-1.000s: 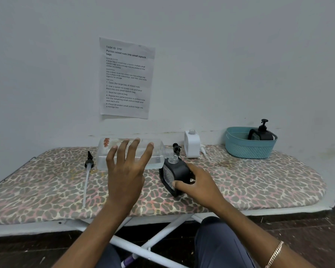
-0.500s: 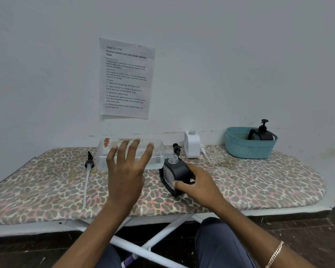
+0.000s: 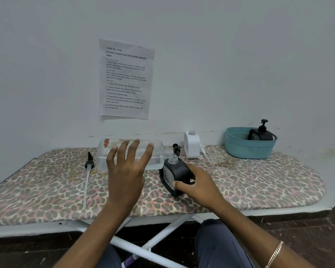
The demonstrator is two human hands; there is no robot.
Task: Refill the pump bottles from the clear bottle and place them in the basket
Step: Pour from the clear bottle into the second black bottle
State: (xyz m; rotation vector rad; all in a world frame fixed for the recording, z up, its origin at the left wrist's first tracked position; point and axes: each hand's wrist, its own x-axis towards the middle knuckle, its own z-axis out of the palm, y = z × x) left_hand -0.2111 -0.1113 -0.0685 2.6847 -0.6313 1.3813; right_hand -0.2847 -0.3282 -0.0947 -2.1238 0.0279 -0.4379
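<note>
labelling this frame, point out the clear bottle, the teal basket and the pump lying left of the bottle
clear bottle [image 3: 103, 155], head view, body near its base
teal basket [image 3: 248, 149], head view, front wall
pump [image 3: 89, 163], head view, black collar

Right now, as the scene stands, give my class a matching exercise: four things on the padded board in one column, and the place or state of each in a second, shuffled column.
Things
1 clear bottle
2 white bottle
3 basket
4 long-tubed pump

States
a lies flat at the left, tube toward the camera
b on its side, neck at the open black bottle's mouth
c holds a black pump bottle
d stands uncapped by the wall

Pairs: 1-b, 2-d, 3-c, 4-a
</note>
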